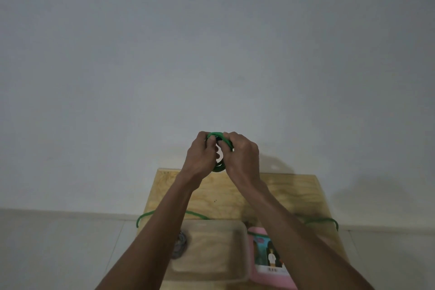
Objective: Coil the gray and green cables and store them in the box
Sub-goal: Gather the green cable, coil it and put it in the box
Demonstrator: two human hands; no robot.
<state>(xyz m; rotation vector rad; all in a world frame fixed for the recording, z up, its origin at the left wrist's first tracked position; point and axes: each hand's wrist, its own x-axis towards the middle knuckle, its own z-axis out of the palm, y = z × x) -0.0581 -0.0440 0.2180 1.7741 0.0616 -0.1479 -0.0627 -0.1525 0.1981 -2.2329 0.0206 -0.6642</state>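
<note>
Both hands are raised above the far end of the wooden table (pixel 294 193). My left hand (pixel 201 155) and my right hand (pixel 240 155) each grip a small coil of the green cable (pixel 219 135) between them. The cable's loose length trails down: one loop hangs off the table's left edge, another off the right edge. The clear plastic box (pixel 243 249) sits near the front of the table below my forearms. A coiled gray cable (pixel 180 245) lies at the box's left end, partly hidden by my left forearm.
A pink booklet or card pack (pixel 266 259) lies right of the box, partly under my right forearm. A plain white wall stands behind the table, and pale floor tiles show on both sides.
</note>
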